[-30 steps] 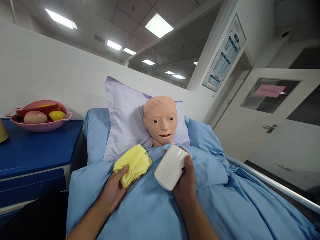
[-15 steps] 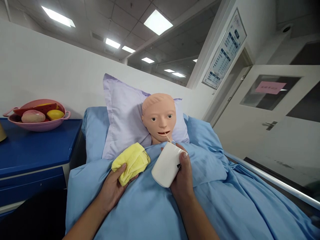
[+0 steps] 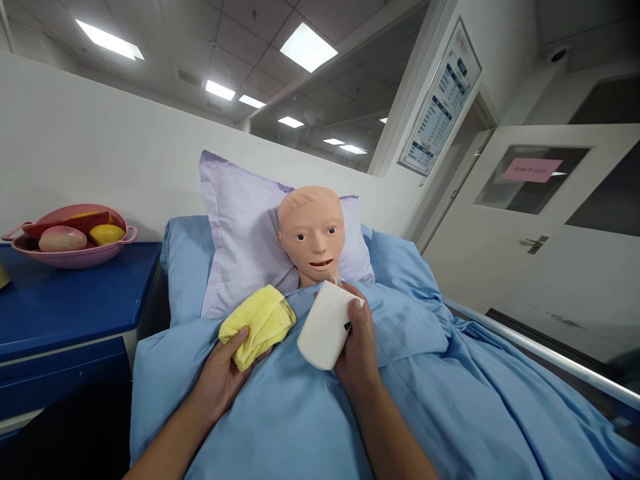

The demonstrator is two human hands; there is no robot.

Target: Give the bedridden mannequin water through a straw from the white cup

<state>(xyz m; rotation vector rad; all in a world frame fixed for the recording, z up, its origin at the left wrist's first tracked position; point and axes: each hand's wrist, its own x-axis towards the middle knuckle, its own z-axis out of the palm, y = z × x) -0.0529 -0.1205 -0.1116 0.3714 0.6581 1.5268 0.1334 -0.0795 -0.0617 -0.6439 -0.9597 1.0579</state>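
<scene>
Plain white mug (image 3: 320,330), little black mark (image 3: 348,327) on it, tilted, lower middle of the frame. Right hand (image 3: 360,347) has its fingers wrapped round it, left hand (image 3: 225,373)'s gripping a folded yellow cloth (image 3: 260,323). Mannequin head (image 3: 315,227)'s just above.

Narrow gap between yellow towel (image 3: 257,327) and white mug (image 3: 321,327); mannequin head (image 3: 314,223) blocks way beyond mug. Free passage over blue quilt (image 3: 465,400) at right, up to bed rail (image 3: 550,358). Fruit basket (image 3: 75,259) obstructs bedside cabinet's (image 3: 100,297) rear.
</scene>
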